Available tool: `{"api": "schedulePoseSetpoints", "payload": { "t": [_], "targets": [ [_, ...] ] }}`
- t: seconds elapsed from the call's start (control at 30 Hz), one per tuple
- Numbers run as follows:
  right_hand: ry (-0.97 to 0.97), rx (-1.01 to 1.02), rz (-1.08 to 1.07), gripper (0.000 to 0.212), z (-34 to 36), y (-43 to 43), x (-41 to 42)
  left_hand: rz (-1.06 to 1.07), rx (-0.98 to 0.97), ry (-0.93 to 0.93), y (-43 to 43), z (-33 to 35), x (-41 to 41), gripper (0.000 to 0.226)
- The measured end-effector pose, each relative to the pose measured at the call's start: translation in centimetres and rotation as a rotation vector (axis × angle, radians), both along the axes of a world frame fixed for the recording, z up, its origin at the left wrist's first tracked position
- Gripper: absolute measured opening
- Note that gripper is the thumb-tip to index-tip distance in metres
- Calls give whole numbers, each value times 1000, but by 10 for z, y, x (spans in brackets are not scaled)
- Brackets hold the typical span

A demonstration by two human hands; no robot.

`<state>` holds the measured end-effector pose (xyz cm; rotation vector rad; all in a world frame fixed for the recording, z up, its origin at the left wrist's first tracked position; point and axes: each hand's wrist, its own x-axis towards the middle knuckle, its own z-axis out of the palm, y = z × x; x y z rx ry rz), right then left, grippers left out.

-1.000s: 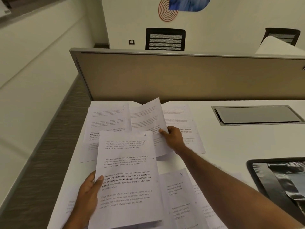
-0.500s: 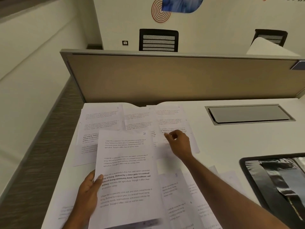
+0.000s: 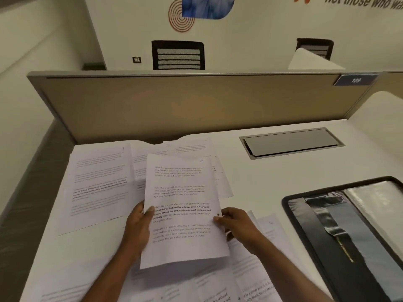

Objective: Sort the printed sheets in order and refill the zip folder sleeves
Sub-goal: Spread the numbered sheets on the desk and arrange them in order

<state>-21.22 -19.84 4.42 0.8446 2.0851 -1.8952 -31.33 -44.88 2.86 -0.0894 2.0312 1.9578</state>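
- We see one printed sheet (image 3: 183, 192) held up over a white desk (image 3: 268, 182), its text facing us.
- The left grip (image 3: 139, 227) pinches the sheet's left edge, thumb on the front and fingers behind.
- The right grip (image 3: 237, 225) pinches the right edge between thumb and fingertips.
- More loose sheets (image 3: 100, 184) lie spread and overlapping on the desk, beneath and around the held one.
- A black zip folder (image 3: 349, 232) lies open at the desk's right side, well apart from the held sheet, showing its shiny clear sleeves.
- A metal flap (image 3: 290, 142) sits flush in the desk near a beige partition (image 3: 196, 105).
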Motion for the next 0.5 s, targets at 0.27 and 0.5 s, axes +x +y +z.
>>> {"api": "schedulePoseSetpoints", "payload": {
  "t": [0.27, 0.5],
  "targets": [
    [64, 142, -155, 15, -3, 67, 2, -131, -2, 13, 76, 1, -17, 20],
    [117, 183, -269, 7, -6, 118, -2, -173, -185, 86, 123, -4, -41, 28]
  ]
}}
